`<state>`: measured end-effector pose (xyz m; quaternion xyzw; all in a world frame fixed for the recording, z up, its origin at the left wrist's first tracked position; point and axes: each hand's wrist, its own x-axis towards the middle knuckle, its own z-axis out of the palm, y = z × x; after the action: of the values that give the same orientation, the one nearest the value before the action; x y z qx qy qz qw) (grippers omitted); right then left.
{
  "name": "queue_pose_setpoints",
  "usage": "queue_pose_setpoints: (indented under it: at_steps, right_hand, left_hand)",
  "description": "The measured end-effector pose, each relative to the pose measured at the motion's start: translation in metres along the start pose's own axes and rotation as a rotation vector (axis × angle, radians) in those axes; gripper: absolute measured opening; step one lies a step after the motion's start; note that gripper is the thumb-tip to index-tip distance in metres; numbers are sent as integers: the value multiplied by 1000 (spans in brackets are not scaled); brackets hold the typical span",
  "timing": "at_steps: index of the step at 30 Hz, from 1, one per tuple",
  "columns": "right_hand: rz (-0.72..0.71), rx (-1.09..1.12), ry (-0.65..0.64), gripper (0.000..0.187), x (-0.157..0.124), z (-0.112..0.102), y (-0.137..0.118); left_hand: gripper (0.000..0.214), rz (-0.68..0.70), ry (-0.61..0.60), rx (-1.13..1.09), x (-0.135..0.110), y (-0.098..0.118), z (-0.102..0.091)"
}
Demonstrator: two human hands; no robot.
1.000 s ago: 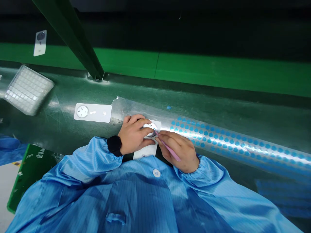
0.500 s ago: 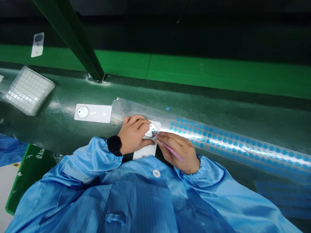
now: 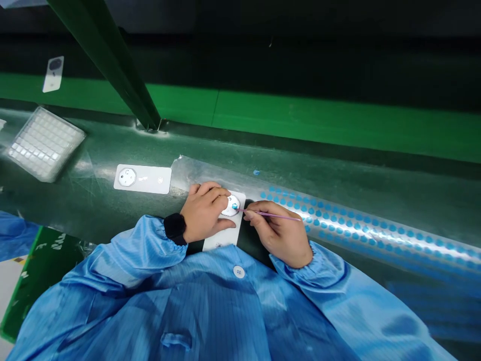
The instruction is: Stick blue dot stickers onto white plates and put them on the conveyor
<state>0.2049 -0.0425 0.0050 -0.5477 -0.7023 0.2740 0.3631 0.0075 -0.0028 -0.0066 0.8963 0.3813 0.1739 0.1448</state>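
My left hand [image 3: 205, 211] presses down on a white plate [image 3: 224, 234] lying on the green bench, fingers curled over its round white socket part [image 3: 230, 206]. My right hand [image 3: 280, 233] pinches thin pink tweezers [image 3: 268, 214], whose tip rests at a small blue dot on that round part. A black watch sits on my left wrist [image 3: 173, 228]. Both sleeves are light blue.
A clear film strip [image 3: 356, 228] covered with several blue dot stickers runs to the right. A second white plate [image 3: 143, 178] lies left of my hands. A white grid tray [image 3: 43, 142] sits far left, a green beam [image 3: 108, 60] slants above, a green board [image 3: 37, 260] lies lower left.
The tweezers have swung from pointing down along my right hand to lying nearly level, tip still at the round part. A blue dot now shows on that part. View shifted slightly.
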Motion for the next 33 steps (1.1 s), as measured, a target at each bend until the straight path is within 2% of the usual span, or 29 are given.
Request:
queue_pose_setpoints:
  at_steps: [12,23,33]
  right_hand:
    - [102,79,-67,15,5,-2,0]
    - [91,94,-53,15,6,-2,3]
    - [117,55,5,15,6,1,3]
  left_hand:
    - [42,-22,-36,1,1,1,-2]
    - [41,-53,-97,-7,2,1,-2]
    - [42,-55,-102,-5,2,1,-3]
